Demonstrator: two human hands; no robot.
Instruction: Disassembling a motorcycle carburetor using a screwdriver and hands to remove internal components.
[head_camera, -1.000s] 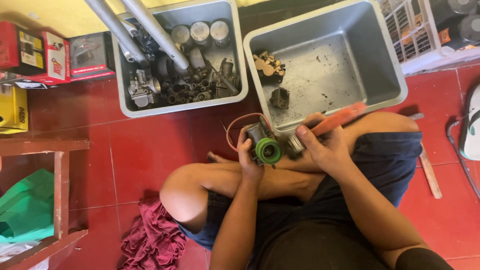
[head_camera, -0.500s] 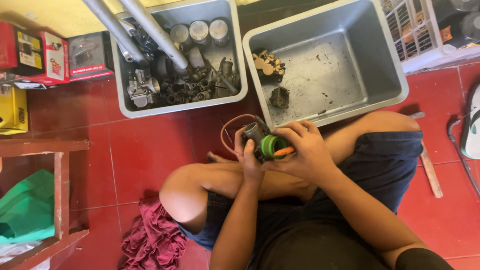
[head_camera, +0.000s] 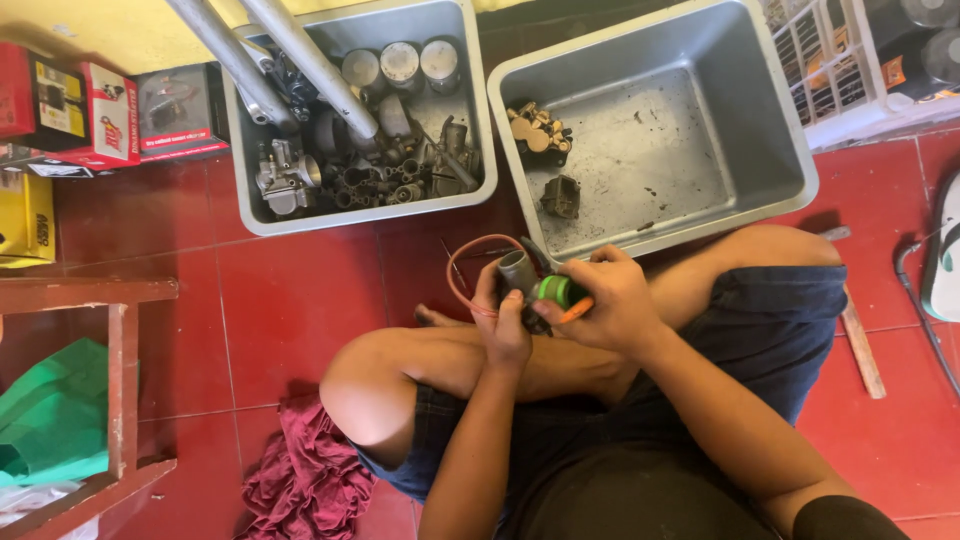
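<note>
I sit cross-legged on a red tiled floor. My left hand grips a small metal engine part with a green round cap and a thin orange wire loop. My right hand wraps over the green cap from the right and holds an orange-handled tool, whose tip points at the part. Both hands are above my crossed legs, just in front of the grey tubs.
A grey tub full of metal engine parts and two steel tubes stands ahead left. A second grey tub holds a few parts. Red boxes far left, maroon rag, wooden crate, wooden stick right.
My right hand swung the orange-handled tool down from pointing up-right and closed over the green cap. The part turned in my left hand, its cap facing right.
</note>
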